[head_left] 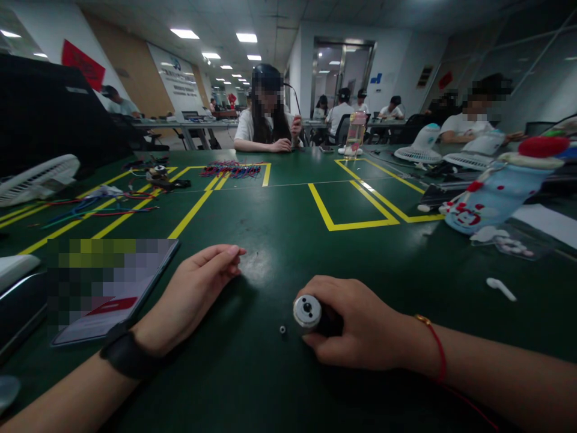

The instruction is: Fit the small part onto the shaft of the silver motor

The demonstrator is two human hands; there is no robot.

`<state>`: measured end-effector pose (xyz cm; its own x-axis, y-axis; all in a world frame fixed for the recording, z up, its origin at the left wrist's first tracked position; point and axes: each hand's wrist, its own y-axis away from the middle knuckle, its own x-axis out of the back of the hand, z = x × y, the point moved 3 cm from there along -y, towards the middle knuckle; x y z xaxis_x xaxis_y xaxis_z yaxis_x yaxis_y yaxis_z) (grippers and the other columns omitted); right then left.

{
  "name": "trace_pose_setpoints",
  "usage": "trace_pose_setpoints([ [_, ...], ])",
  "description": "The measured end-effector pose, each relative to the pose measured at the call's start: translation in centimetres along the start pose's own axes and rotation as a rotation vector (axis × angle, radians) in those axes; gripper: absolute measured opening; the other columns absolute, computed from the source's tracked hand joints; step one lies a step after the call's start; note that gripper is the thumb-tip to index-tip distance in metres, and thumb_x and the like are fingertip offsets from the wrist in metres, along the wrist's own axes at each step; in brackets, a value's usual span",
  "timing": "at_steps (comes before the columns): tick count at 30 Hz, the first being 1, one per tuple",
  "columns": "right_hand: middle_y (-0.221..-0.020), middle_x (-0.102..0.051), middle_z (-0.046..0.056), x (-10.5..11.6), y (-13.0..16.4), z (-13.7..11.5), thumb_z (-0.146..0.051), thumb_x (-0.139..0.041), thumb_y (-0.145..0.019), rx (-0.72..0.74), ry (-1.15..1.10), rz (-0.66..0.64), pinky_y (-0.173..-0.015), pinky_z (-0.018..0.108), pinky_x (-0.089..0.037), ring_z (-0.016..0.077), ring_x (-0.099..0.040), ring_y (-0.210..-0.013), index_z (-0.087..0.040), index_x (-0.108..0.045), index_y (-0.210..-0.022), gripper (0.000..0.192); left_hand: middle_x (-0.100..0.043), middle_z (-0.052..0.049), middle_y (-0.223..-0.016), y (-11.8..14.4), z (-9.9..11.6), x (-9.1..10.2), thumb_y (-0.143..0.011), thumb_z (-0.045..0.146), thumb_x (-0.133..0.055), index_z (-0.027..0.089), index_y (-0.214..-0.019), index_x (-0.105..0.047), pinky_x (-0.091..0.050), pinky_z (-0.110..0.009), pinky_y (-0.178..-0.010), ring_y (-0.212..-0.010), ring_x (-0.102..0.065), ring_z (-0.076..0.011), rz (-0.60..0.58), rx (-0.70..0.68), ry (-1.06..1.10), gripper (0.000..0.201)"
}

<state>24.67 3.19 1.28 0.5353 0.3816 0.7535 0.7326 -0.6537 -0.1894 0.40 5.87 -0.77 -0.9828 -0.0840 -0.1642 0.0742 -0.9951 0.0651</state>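
The right hand (365,328) lies on the green counter (279,228), fingers clenched around a small motor (308,313) whose silver end faces the camera. A tiny nut (282,329) sits just beside it. The left hand (193,291) rests flat, fingers released, next to a phone (112,288). Open counter stretches ahead to yellow tape (347,225); a bottle (491,195) and an earbud (500,288) lie to the right.

The dark green table (288,240) under my arms is marked off with yellow tape lines (351,225). On it, by my wrist, lies a phone (112,288); a tiny metal ring (282,329) sits in front of me. Further out lie a bundle of coloured wires (232,169), small white fans (421,147), a white earbud (501,289) and a tipped pale blue bottle (496,195).
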Motion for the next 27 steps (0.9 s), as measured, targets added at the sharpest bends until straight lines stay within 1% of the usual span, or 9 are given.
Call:
trace_pose_setpoints([
  [4, -0.094, -0.061, 0.001, 0.0, 0.1, -0.1, -0.024, -0.067, -0.073, 0.001, 0.005, -0.005, -0.067, 0.026, -0.042, 0.0148, -0.054, -0.078, -0.019, -0.059, -0.101, 0.03, -0.063, -0.002, -0.088, 0.0, 0.0, 0.1, -0.083, 0.024, -0.067, 0.016, -0.087, -0.071, -0.046, -0.02, -0.069, -0.075, -0.054, -0.0114, 0.003, 0.016, 0.049, 0.01],
  [7, -0.095, -0.061, 0.001, 0.0, 0.2, -0.1, -0.024, -0.067, -0.073, -0.006, 0.007, -0.002, -0.067, 0.027, -0.042, 0.0149, -0.054, -0.078, -0.019, -0.059, -0.101, 0.03, -0.063, -0.002, -0.09, 0.2, 0.1, 0.0, -0.085, 0.028, -0.066, 0.019, -0.09, -0.07, -0.045, -0.022, -0.072, -0.08, -0.055, -0.0131, -0.058, -0.018, -0.09, 0.011],
  [8, -0.094, -0.061, 0.001, 0.0, 0.1, -0.1, -0.023, -0.067, -0.073, -0.005, 0.008, 0.0, -0.067, 0.027, -0.042, 0.0148, -0.054, -0.077, -0.019, -0.059, -0.101, 0.03, -0.062, -0.002, -0.09, 0.4, 0.3, -0.2, -0.085, 0.03, -0.066, 0.021, -0.091, -0.069, -0.045, -0.023, -0.072, -0.081, -0.056, -0.014, -0.118, -0.044, -0.188, 0.011],
  [10, -0.094, -0.061, 0.001, 0.0, 0.1, -0.1, -0.022, -0.067, -0.072, -0.004, 0.011, 0.007, -0.066, 0.027, -0.041, 0.0146, -0.053, -0.077, -0.018, -0.059, -0.101, 0.03, -0.061, -0.001, -0.092, 1.1, 0.8, -1.0, -0.084, 0.032, -0.068, 0.023, -0.092, -0.068, -0.044, -0.027, -0.074, -0.084, -0.056, -0.0162, -0.302, -0.13, -0.432, 0.012],
  [13, -0.093, -0.06, 0.001, -0.1, 0.0, 0.0, -0.023, -0.067, -0.072, -0.004, 0.015, 0.007, -0.065, 0.026, -0.041, 0.0144, -0.053, -0.075, -0.018, -0.059, -0.101, 0.03, -0.059, -0.001, -0.103, 2.5, 1.3, -2.8, -0.077, 0.031, -0.074, 0.026, -0.094, -0.068, -0.041, -0.034, -0.086, -0.096, -0.056, -0.0204, -0.582, -0.279, -0.768, 0.019],
  [16, -0.091, -0.06, 0.001, -0.1, 0.1, 0.1, -0.023, -0.067, -0.071, -0.001, 0.012, 0.002, -0.064, 0.026, -0.04, 0.0142, -0.053, -0.074, -0.018, -0.06, -0.101, 0.03, -0.058, 0.0, -0.111, 3.5, 1.3, -3.9, -0.074, 0.031, -0.077, 0.029, -0.09, -0.07, -0.034, -0.04, -0.098, -0.109, -0.052, -0.0236, -0.686, -0.357, -0.956, 0.018],
  [19, -0.093, -0.061, 0.001, -0.1, 0.1, 0.1, -0.022, -0.067, -0.071, 0.004, 0.006, 0.014, -0.065, 0.026, -0.04, 0.0143, -0.053, -0.075, -0.018, -0.06, -0.101, 0.031, -0.058, 0.0, -0.109, 3.9, 1.4, -4.4, -0.081, 0.029, -0.07, 0.028, -0.086, -0.071, -0.038, -0.037, -0.095, -0.105, -0.055, -0.0212, -0.655, -0.373, -0.92, 0.005],
  [24, -0.09, -0.06, 0.001, -0.3, 0.0, -0.1, -0.021, -0.066, -0.071, 0.017, 0.027, 0.032, -0.061, 0.024, -0.038, 0.0135, -0.052, -0.071, -0.019, -0.059, -0.097, 0.028, -0.058, 0.0, -0.1, 4.5, 2.8, -5.5, -0.088, 0.026, -0.062, 0.03, -0.094, -0.07, -0.045, -0.029, -0.083, -0.094, -0.058, -0.0173, -0.402, -0.433, -0.723, 0.011],
  [27, -0.085, -0.058, 0.0, -0.4, -0.1, -0.1, -0.023, -0.064, -0.072, 0.034, 0.041, 0.044, -0.057, 0.024, -0.036, 0.0129, -0.05, -0.067, -0.018, -0.057, -0.091, 0.021, -0.058, 0.001, -0.094, 5.3, 3.2, -6.6, -0.086, 0.026, -0.065, 0.033, -0.093, -0.071, -0.046, -0.028, -0.076, -0.088, -0.058, -0.0176, -0.346, -0.502, -0.754, 0.012],
])
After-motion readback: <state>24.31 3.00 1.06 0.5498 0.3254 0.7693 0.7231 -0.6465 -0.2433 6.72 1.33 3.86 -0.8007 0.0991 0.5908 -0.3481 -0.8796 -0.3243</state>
